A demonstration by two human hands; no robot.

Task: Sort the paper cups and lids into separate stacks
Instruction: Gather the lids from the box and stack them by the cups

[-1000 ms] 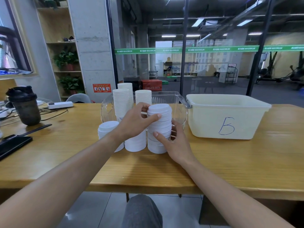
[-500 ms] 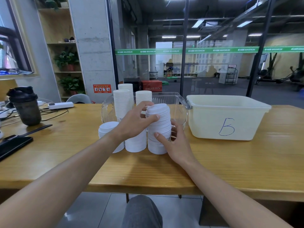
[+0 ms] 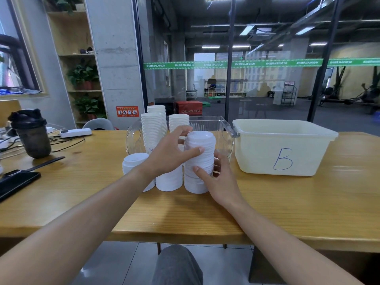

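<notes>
At the centre of the frame both hands hold the tall stack of white lids point(image 3: 199, 161) standing on the wooden table point(image 3: 267, 202): the left hand point(image 3: 170, 155) curls round its upper part, and the right hand point(image 3: 219, 179) grips its lower part. Two shorter lid stacks point(image 3: 169, 182) stand just left of it. Behind, stacks of paper cups point(image 3: 153, 130) stand in a clear bin point(image 3: 224, 130), with a white tub marked B point(image 3: 281, 147) at centre right.

One wide-angle head-worn view looks forward and down across the wooden surface point(image 3: 287, 202) from its near edge, close above both forearms, with glass partition point(image 3: 267, 89) beyond.
</notes>
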